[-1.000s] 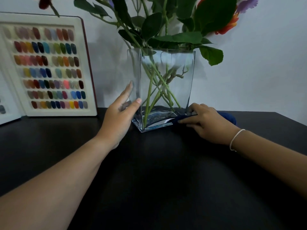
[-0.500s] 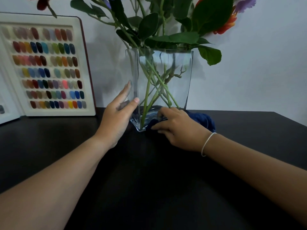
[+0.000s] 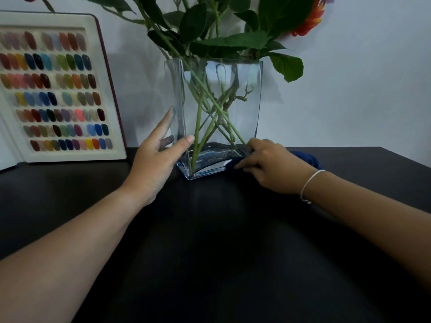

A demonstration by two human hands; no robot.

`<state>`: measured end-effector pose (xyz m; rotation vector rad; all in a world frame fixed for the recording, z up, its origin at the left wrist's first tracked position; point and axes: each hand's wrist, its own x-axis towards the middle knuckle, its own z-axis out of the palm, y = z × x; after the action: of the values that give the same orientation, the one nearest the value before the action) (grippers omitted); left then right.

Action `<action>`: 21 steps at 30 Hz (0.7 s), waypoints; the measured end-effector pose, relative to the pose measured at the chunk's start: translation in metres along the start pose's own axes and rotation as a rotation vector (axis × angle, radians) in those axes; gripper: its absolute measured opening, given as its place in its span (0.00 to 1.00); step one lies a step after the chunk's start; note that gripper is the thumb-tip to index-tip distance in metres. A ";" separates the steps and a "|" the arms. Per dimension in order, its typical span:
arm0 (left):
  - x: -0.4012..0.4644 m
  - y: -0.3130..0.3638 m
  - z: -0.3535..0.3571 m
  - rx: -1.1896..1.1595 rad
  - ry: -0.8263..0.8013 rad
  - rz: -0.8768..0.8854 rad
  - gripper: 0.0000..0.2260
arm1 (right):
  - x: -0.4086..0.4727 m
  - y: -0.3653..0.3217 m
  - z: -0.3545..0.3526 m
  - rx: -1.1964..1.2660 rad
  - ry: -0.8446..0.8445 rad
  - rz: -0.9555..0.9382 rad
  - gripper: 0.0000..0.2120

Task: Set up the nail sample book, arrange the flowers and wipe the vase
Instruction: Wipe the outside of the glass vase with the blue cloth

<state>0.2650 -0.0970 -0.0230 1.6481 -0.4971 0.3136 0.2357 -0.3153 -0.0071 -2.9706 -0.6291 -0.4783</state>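
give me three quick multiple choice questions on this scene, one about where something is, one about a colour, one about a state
1. Where does the nail sample book stand?
A. left of the glass vase
B. right of it
C. lying in front of it

2. What colour is the cloth?
A. white
B. dark blue
C. yellow

3. What is the right hand doing?
A. resting empty
B. gripping a stem
C. pressing the cloth to the vase base

Answers: 1 A, it is propped against the wall on the left. 2 B, dark blue shows behind the hand. 3 C, while the left hand steadies the vase.

Flower heads (image 3: 310, 18) cut off above; cloth (image 3: 305, 157) mostly hidden.
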 end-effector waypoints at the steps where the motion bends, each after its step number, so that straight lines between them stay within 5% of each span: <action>1: 0.001 -0.001 0.000 0.026 0.013 0.007 0.32 | -0.003 0.007 -0.002 -0.005 -0.006 0.039 0.13; 5: 0.003 -0.004 0.000 0.119 0.063 0.054 0.34 | -0.008 0.020 -0.003 0.023 0.009 0.113 0.13; 21: 0.039 -0.017 -0.012 -0.120 -0.095 -0.059 0.29 | -0.008 0.020 -0.006 0.204 0.124 0.019 0.11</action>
<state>0.3080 -0.0892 -0.0171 1.5626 -0.5277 0.1597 0.2352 -0.3376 -0.0035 -2.7293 -0.5983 -0.5554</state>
